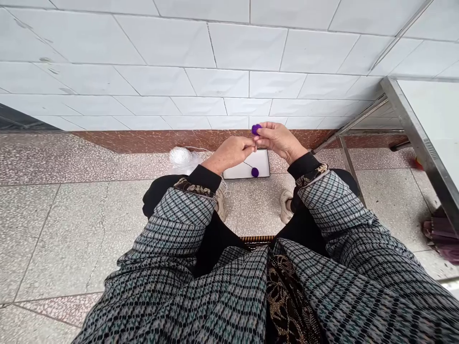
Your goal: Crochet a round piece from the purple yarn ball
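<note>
In front of me my right hand (pixel 281 139) pinches a small fuzzy purple ball (pixel 256 129), like a yarn pompom, between thumb and fingers. My left hand (pixel 231 152) is closed in a pinch close beside it, its fingertips near the right hand's fingers. What the left fingers hold is too small to make out. Below the hands, a shallow white tray (pixel 233 173) with a dark rim lies on the floor. A second purple ball (pixel 255 172) is at the tray, with a thin dark strand leading up from it toward the hands.
A ball of white yarn (pixel 180 156) in clear plastic sits left of the tray, loose strands trailing. The tiled wall (pixel 236 83) rises just ahead. At right stands a metal-framed table (pixel 423 143); purplish cloth (pixel 441 234) lies beneath it. My shoes (pixel 286 206) flank the tray.
</note>
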